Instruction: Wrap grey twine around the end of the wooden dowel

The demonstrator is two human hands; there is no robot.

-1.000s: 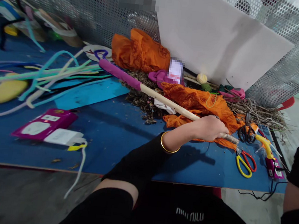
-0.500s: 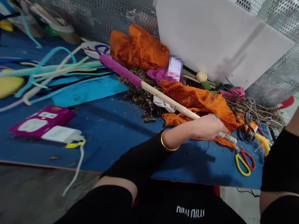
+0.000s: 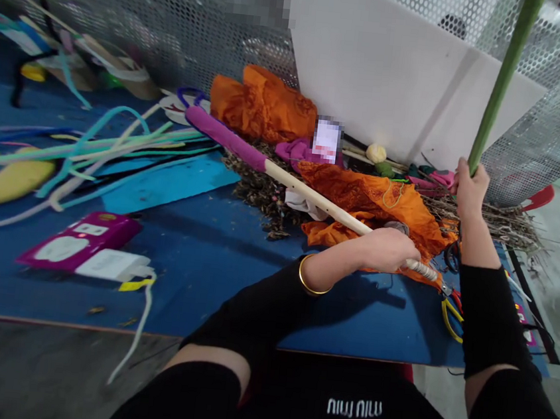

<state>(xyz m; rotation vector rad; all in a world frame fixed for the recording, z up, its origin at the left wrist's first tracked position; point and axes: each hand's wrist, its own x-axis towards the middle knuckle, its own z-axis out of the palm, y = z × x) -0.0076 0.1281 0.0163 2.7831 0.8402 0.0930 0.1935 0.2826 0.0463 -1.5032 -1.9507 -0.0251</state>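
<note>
Left hand: the left hand [image 3: 388, 249] is clamping its fingers around a long, pale wooden stick [image 3: 317, 196], close to the end wound with grey cord [image 3: 421, 270].
Right hand: the right hand [image 3: 470, 186] is curling tightly around the low part of a long, thin green stick [image 3: 505, 80] – the top is going out of view.
Wooden stick: it is slanting over the middle of the table, with a smooth purple cover [image 3: 225, 138] on its far end. It is looking stiff and fairly light, but the bare wood may be slippery. The corded end is seeming best for holding.
Green stick: it is leaning up in front of a big white board [image 3: 375, 66]. It is looking light and straight, maybe a bit bendy, so holding it low may be making the top wobble.
Blue table: a flat blue table [image 3: 190, 307] is carrying crumpled orange cloth [image 3: 376, 196], dry brown twigs [image 3: 508, 227], fuzzy coloured strips [image 3: 111, 145] and a shiny purple packet [image 3: 107, 235]. Scissors with yellow and red handles [image 3: 444, 313] are lying near the right arm – partly hidden.
Room: silver mesh sheeting [image 3: 178, 32] is standing behind everything, and grey floor [image 3: 67, 374] is showing below.
</note>
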